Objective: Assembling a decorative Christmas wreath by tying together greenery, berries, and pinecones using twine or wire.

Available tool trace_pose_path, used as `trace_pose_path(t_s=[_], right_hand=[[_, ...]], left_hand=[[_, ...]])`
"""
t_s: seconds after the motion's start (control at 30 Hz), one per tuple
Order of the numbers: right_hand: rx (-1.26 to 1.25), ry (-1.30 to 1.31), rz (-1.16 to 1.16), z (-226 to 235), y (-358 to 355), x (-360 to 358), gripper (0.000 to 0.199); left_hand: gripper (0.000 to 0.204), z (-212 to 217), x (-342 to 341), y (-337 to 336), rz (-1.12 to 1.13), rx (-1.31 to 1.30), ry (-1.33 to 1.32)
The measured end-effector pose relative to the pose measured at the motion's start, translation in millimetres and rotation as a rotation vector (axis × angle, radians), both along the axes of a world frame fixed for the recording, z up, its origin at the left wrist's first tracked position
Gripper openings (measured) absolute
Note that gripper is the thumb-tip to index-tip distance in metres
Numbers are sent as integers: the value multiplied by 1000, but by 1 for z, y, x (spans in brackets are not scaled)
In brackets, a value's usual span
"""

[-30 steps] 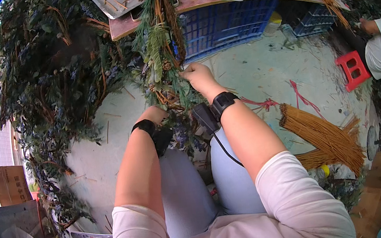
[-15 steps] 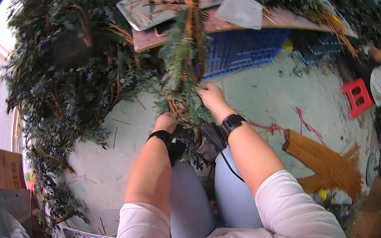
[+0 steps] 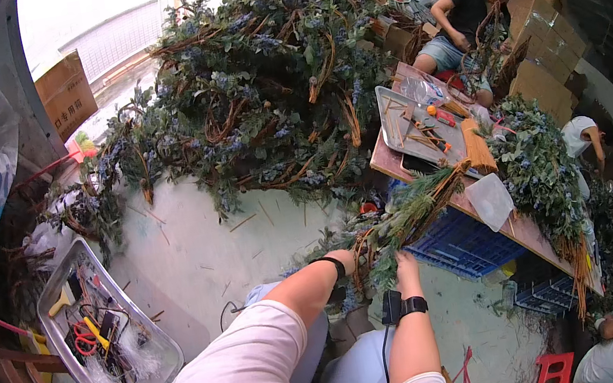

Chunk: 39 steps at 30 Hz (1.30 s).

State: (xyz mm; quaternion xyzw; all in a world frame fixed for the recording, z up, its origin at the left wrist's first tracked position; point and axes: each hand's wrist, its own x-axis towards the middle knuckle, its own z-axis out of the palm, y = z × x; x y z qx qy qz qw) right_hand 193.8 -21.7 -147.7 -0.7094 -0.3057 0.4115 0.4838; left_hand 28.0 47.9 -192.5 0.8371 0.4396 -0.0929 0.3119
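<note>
A bundle of green sprigs with brown twig stems stands slanted in front of my knees. My left hand grips its lower stems, with a black strap on the wrist. My right hand holds the greenery just to the right of that, with a black watch on its wrist. Both hands are close together at the base of the bundle. My fingertips are hidden among the leaves.
A large heap of leafy branches fills the floor ahead. A metal tray of tools rests on a wooden chair at left. A blue crate sits under a board table at right. A seated person, cardboard boxes and a red stool are nearby.
The view has swung left, bringing the branch heap and tool tray into sight. Both hands stay on the bundle, which now leans to the right.
</note>
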Motion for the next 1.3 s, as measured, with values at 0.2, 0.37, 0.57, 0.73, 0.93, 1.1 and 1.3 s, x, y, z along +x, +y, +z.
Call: trace_pose_path(t_s=[0.2, 0.37, 0.57, 0.73, 0.93, 1.1, 1.3], right_hand=[[-4, -246, 202, 8, -5, -3, 35], [168, -622, 64, -13, 2, 5, 45], [52, -294, 145, 7, -1, -5, 57], [140, -280, 74, -11, -5, 5, 52], [129, -385, 90, -20, -2, 4, 49], [118, -385, 4, -15, -3, 8, 47], [79, -490, -63, -5, -12, 3, 43]], left_hand=[[34, -43, 8, 13, -112, -54, -79], [30, -14, 15, 16, -324, -8, 48], [26, -8, -10, 15, -569, 145, 182], [29, -1, 5, 0, -187, -17, 140], [35, 36, 2, -17, 99, 72, 66], [41, 23, 2, -10, 188, 218, -91], [19, 11, 1, -4, 252, 231, -370]])
